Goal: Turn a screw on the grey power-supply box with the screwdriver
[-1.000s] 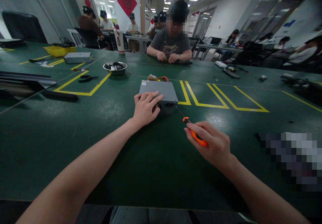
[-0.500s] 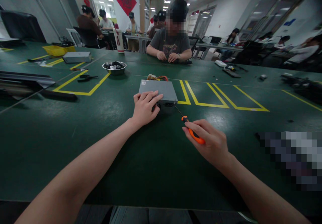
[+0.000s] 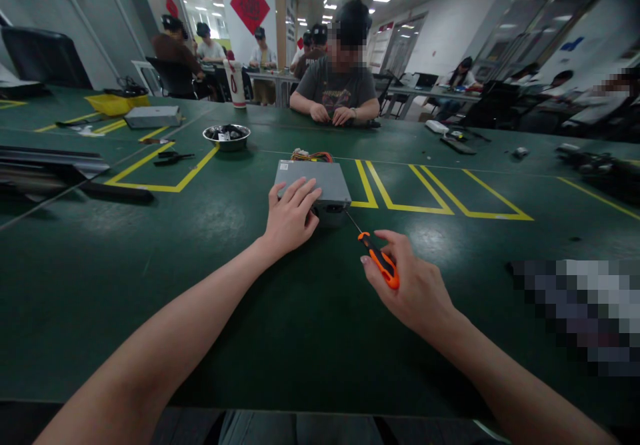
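A grey metal power supply box [image 3: 325, 180] lies flat on the green table [image 3: 300, 312], with coloured wires [image 3: 311, 156] sticking out of its far side. My left hand [image 3: 290, 217] rests on the box's near left corner, fingers spread flat. My right hand [image 3: 407, 284] is closed round the orange and black handle of a screwdriver [image 3: 379, 260]. Its thin shaft points at the box's near right corner, with the tip close to or at that face.
Yellow tape lines [image 3: 425, 195] mark bays on the table. A metal bowl [image 3: 227, 135] with small parts, pliers [image 3: 173, 158], a grey box [image 3: 146, 116] and a yellow tray [image 3: 116, 102] lie at the far left. A person [image 3: 336, 85] sits across the table. Dark clutter [image 3: 600, 165] is at the right.
My right hand has shifted its grip on the screwdriver handle, fingers loosening, and moved slightly left. My left hand stays on the box.
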Demonstrator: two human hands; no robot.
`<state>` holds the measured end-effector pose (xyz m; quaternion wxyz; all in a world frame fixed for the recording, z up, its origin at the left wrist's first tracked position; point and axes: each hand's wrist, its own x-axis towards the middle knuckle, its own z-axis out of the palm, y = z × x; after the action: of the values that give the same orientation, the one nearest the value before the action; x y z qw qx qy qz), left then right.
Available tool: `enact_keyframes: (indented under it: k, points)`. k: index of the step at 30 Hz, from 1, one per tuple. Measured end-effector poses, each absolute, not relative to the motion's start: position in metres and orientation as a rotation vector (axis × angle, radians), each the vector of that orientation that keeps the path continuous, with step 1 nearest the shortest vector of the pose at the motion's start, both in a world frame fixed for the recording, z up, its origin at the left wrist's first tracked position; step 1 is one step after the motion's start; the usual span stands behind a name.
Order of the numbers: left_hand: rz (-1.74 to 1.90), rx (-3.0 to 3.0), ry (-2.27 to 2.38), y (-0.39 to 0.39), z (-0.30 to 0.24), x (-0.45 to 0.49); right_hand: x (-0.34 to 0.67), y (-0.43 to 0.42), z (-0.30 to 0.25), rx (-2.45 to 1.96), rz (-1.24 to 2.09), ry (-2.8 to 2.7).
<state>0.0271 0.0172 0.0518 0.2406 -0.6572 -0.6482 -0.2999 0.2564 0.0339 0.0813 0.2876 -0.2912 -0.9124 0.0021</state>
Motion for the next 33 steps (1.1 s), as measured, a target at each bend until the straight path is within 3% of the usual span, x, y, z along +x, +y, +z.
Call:
enact_keyframes:
  k: [13, 22, 33]
  points:
    - [-0.877, -1.826, -1.783, 0.019, 0.051, 0.028, 0.258, 0.03, 0.073, -0.503, -0.583, -2.494]
    - [-0.892, -1.833, -1.79, 0.019, 0.051, 0.028, 0.25, 0.028, 0.074, -0.66, -0.465, -2.439]
    - [-0.908, -1.838, -1.808, 0.019, 0.05, 0.028, 0.251, 0.027, 0.069, -0.462, -0.731, -2.518]
